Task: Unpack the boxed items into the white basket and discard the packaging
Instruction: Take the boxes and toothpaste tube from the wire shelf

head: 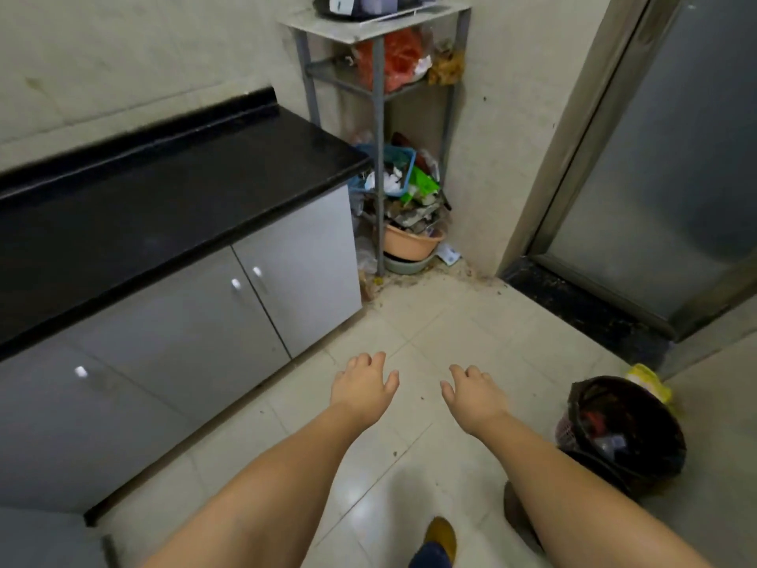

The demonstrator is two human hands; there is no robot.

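Both forearms reach out over the floor [409, 321], left hand [362, 385] and right hand [475, 397] with fingers spread and empty, the bin [622, 432] just right, while neither boxes nor white basket show, so packaging may well get binned before anything is unpacked.

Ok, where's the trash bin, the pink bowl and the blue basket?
trash bin [590, 393]: head view, on the black liner at its upper rim.
pink bowl [411, 243]: head view, on its front outer wall.
blue basket [403, 157]: head view, on its upper rim, behind the rack's leg.
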